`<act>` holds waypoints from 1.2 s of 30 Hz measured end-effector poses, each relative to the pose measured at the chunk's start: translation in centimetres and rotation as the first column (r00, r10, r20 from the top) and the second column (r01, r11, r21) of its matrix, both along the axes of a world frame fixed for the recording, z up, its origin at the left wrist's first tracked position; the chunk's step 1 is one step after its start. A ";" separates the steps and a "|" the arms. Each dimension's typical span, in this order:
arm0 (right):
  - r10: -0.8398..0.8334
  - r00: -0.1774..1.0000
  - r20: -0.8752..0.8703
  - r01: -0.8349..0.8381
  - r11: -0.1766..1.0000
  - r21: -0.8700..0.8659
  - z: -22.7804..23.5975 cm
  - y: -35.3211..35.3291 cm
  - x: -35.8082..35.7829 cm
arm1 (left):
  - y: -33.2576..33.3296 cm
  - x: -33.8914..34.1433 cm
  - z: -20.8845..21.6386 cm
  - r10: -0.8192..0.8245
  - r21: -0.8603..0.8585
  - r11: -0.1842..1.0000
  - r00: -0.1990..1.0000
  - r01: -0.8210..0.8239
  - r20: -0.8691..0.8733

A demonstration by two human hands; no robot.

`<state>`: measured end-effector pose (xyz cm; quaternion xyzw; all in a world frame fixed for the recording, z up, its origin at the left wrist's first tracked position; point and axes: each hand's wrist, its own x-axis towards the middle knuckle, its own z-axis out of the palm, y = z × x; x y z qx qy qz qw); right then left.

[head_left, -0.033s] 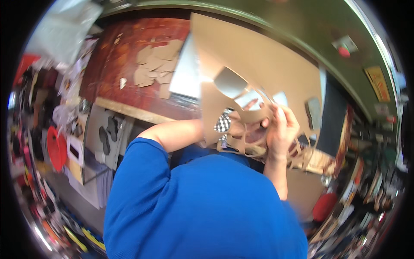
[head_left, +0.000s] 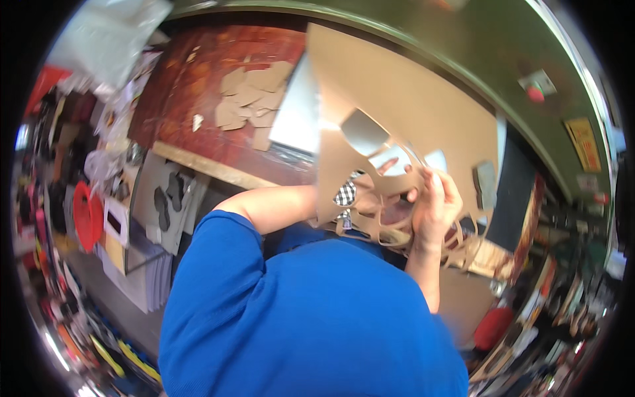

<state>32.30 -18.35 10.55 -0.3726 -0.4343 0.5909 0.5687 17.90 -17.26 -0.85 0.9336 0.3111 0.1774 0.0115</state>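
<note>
I hold a large tan sheet [head_left: 410, 99] upright in front of me; several shapes are cut out of its lower part, leaving thin strips. My right hand [head_left: 435, 206] grips those cut strips at the sheet's lower right edge. My left forearm reaches behind the sheet's lower left corner. My left hand [head_left: 391, 165] is mostly hidden there, with only a fingertip showing through a cut-out hole. A small black-and-white checkered thing [head_left: 344, 193] shows at the sheet's lower edge near that hand. My blue shirt fills the lower middle.
A red-brown worktable [head_left: 192, 79] carries a pile of tan cut pieces [head_left: 254, 99] and a grey sheet [head_left: 297, 116]. A grey board with dark sole-shaped holes [head_left: 165, 198] and a red object [head_left: 86, 215] are to the left. A red stool [head_left: 493, 327] stands at lower right.
</note>
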 end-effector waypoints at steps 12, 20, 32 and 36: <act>0.019 0.899 0.438 -0.008 1.000 -0.027 -3.5 -2.4 -5.0 | -4.3 -21.9 5.6 0.853 -0.508 0.517 0.366 -0.689 0.371; -0.108 0.248 0.963 -0.230 0.959 0.167 -3.4 -2.5 -6.9 | -5.3 -27.5 2.4 0.614 -0.244 0.743 0.779 -0.624 -0.125; -0.105 0.646 0.756 0.187 0.982 -0.022 -4.8 -5.0 -3.8 | 4.0 -30.3 3.2 0.643 -0.148 0.766 0.753 -0.626 0.139; -0.117 0.536 0.836 0.031 0.992 0.119 -5.8 -4.5 -4.4 | 10.3 -27.2 2.3 0.789 -0.189 0.580 0.604 -0.792 -0.108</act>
